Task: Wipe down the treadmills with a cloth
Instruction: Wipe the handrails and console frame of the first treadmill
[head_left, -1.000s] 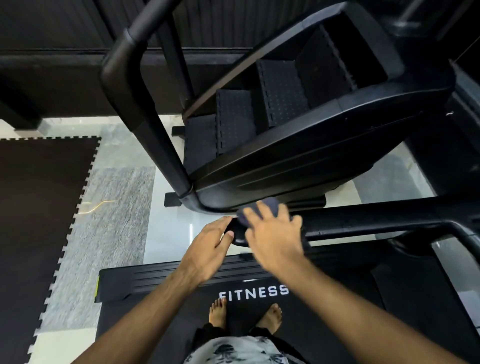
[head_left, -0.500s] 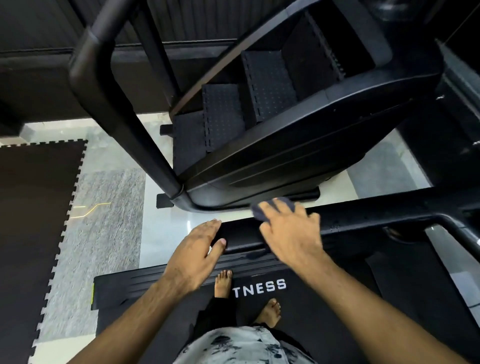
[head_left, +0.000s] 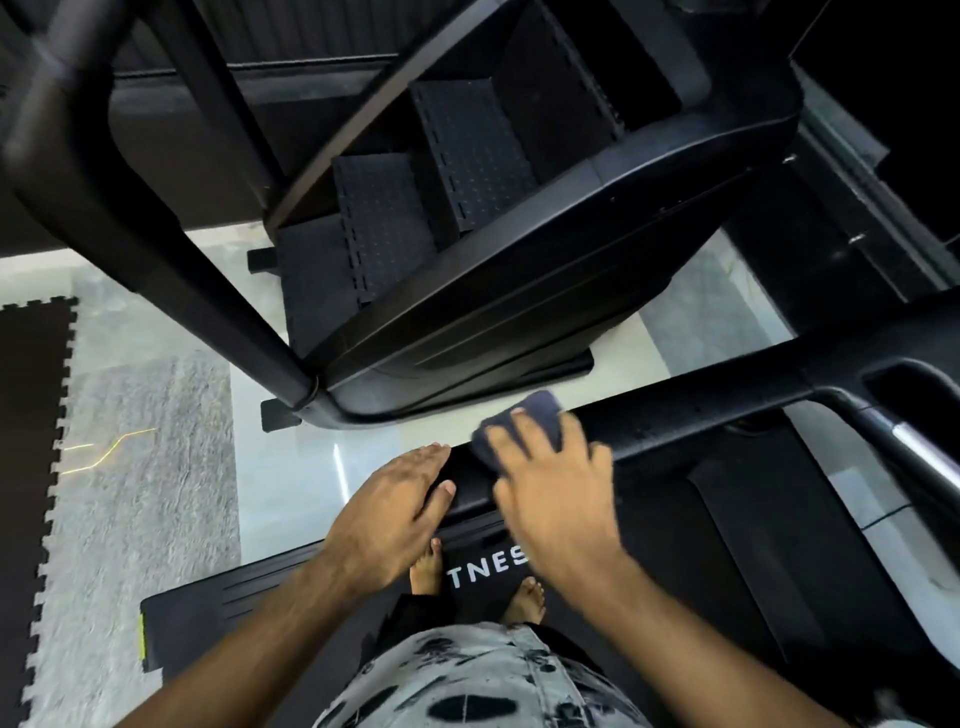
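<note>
A person stands barefoot on the treadmill, in the lower middle of the frame. Its black handrail runs from the center up to the right edge.

The right hand lies flat on the dark cloth. Its fingers are spread and almost straight, and they press the cloth onto the top of the handrail, a little right of center. Part of the cloth shows beyond the fingertips.

The left hand rests on the left end of the same handrail, just beside the right hand. Its fingers are straight and it holds nothing.

A black stair machine fills the upper middle. A dark puzzle mat lies at the left edge.
</note>
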